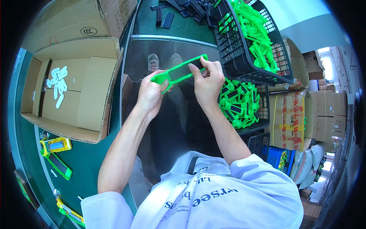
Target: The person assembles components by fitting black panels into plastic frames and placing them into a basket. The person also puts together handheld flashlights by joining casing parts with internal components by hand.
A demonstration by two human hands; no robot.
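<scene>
A bright green plastic frame with a dark flat panel set in it is held between my two hands, tilted up toward the right. My left hand is closed round its rounded end, with the thumb pressing on the green plastic. At the other end, my right hand grips the frame, its thumb lying on the panel near the upper corner. Part of the frame is hidden behind my fingers. Beyond it, several loose black panels lie on the green tabletop.
An open cardboard box with several small white pieces stands at left. To the right, a black crate holds green parts; a lower crate holds green parts with dark panels. Yellow-and-green pieces lie at lower left.
</scene>
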